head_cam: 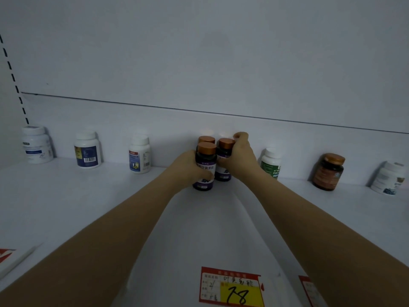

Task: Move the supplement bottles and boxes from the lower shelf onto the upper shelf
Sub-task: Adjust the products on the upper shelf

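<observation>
A: Bottles (204, 167), three dark ones with copper caps, are standing clustered at centre frame on the white shelf (66, 207). The left hand (188, 167) is wrapping the front one; the right hand (240, 156) is clasping the bottle beside it.

B: Risk?

A: The rear bottle is sitting ungripped; crowding is likely tipping it.

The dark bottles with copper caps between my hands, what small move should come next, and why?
Probably let go and draw both hands back. The three dark bottles appear to stand upright on the shelf, grouped near the back wall. The left hand wraps the front one and the right hand the one beside it, so the placing looks done.
</observation>
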